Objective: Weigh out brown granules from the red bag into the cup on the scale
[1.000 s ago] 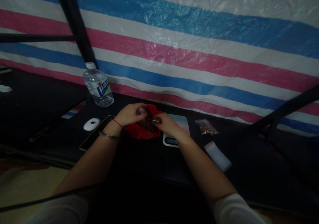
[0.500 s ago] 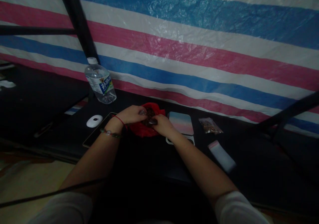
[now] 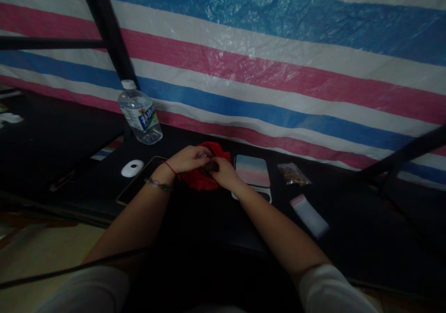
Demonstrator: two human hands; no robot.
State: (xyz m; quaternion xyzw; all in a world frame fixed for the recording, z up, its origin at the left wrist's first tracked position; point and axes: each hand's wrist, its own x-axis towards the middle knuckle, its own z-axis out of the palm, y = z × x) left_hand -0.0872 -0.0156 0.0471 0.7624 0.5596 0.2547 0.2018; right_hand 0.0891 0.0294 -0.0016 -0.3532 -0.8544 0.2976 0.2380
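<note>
A red plastic bag (image 3: pixel 199 181) lies spread open on the black surface, with dark brown small pieces (image 3: pixel 210 166) inside; their kind is too dim to tell. My left hand (image 3: pixel 191 159), wearing a red string and a bead bracelet, reaches over the bag's left side, fingers closed on a shiny clear plastic bag (image 3: pixel 202 154). From the right, my right hand (image 3: pixel 225 173) dips into the red bag, its fingers bent around some of the brown pieces close to the left fingertips. Part of the clear bag is hidden by my left fingers.
A digital scale (image 3: pixel 252 171) stands right of the red bag. Farther right lie a filled zip bag (image 3: pixel 293 174) and a stack of flat zip bags (image 3: pixel 309 215). To the left are a phone (image 3: pixel 139 183), a white rounded case (image 3: pixel 132 168) and a water bottle (image 3: pixel 141 113). Striped sheeting hangs behind.
My left hand has shifted slightly right, over the brown pieces. My right fingers have moved a little up and left, closer to the left hand. Everything else stays in place.
</note>
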